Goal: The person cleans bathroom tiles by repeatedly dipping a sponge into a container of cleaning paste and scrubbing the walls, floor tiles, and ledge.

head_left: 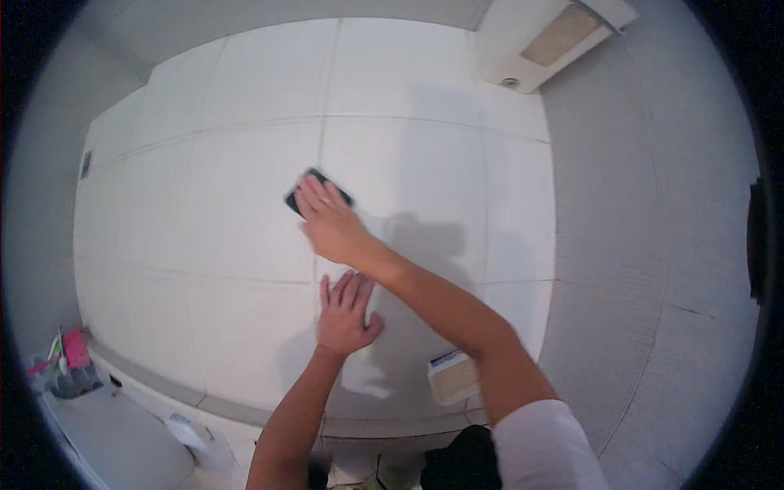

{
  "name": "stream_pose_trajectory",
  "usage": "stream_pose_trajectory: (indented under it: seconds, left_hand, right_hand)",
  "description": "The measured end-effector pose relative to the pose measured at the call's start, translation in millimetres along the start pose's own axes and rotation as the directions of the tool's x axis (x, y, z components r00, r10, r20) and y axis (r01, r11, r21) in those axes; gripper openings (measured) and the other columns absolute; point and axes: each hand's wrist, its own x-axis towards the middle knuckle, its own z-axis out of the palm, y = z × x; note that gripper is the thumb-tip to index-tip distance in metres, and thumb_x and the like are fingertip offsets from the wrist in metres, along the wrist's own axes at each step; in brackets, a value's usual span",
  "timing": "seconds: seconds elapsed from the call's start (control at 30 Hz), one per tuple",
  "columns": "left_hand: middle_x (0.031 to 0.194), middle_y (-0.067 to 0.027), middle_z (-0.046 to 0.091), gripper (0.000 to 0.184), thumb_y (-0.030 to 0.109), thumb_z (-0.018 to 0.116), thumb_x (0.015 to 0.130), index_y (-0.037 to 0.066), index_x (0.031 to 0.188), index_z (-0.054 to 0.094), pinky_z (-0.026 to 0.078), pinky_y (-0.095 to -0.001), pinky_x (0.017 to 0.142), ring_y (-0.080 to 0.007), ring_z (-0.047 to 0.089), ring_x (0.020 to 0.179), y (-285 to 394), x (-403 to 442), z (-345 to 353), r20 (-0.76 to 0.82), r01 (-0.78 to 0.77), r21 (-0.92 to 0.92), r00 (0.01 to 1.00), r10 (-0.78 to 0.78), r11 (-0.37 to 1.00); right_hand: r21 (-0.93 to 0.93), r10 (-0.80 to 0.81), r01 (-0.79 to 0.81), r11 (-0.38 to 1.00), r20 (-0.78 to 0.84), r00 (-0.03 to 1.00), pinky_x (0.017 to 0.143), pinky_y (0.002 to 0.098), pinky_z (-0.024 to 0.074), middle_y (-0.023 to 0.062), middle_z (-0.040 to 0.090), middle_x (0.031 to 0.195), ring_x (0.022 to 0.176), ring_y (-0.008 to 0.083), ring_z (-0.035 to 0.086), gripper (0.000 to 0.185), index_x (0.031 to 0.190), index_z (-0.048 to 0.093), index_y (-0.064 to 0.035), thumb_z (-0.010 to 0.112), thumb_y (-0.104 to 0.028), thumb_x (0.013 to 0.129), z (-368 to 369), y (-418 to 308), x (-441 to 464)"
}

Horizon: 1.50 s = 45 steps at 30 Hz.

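My right hand [333, 229] presses a dark, flat scouring pad [345, 194] against the white tiled floor [237, 212]. Its fingers lie over the pad and cover most of it, with the dark corners showing around them. The pad sits across a grout line between tiles. Nearer to me, my left hand [347, 318] rests palm down on the tiles, fingers spread, holding nothing. The right forearm reaches across just beyond the left fingertips.
A white tub with tan contents [453, 382] stands by my right arm. A white fixture [510, 57] juts out at the upper right. A drain [86, 164] lies at the far left. At the lower left are a white bottle [188, 431] and a pink item [77, 349].
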Motion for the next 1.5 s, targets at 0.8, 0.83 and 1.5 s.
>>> stream_pose_trajectory:
  seconds: [0.8, 0.83, 1.5]
  left_hand:
    - [0.119, -0.0093, 0.051, 0.041, 0.005, 0.06, 0.069, 0.012, 0.11, 0.059, 0.016, -0.0624, 0.108, -0.0315, 0.04, 0.126, -147, -237, -220, -0.101, 0.432, 0.329, 0.9, -0.424, 0.84]
    - [0.118, -0.0093, 0.051, 0.041, 0.005, 0.059, 0.07, 0.011, 0.11, 0.059, 0.017, -0.0619, 0.107, -0.032, 0.04, 0.125, -155, -244, -215, -0.177, 0.527, 0.305, 0.85, -0.497, 0.793]
    - [0.151, -0.0267, 0.009, 0.12, 0.048, 0.08, 0.059, 0.003, 0.147, 0.012, 0.002, -0.0615, 0.109, -0.0375, 0.015, 0.141, -141, -210, -120, 0.191, 0.658, 0.358, 0.643, -0.742, 0.662]
  right_hand:
    - [-0.194, 0.002, -0.011, 0.981, -0.048, 0.999, 0.102, 0.0504, 0.0313, 0.0087, 0.046, 0.139, 0.132, 0.0245, 0.037, 0.05, 0.13, 0.049, -0.0087, 0.049, -0.001, 0.081, 34, -29, 39]
    - [-0.2, -0.011, 0.003, 0.98, -0.038, 0.999, 0.102, 0.0504, 0.0313, 0.0087, 0.046, 0.139, 0.132, 0.0245, 0.037, 0.05, 0.13, 0.049, -0.0087, 0.049, -0.001, 0.081, 51, -44, 27]
    - [0.174, -0.52, 0.491, 0.854, 0.326, 0.789, 0.103, 0.0488, 0.03, 0.0039, 0.046, 0.138, 0.131, 0.0227, 0.038, 0.05, 0.127, 0.053, -0.0117, 0.053, -0.007, 0.077, 100, -201, -38]
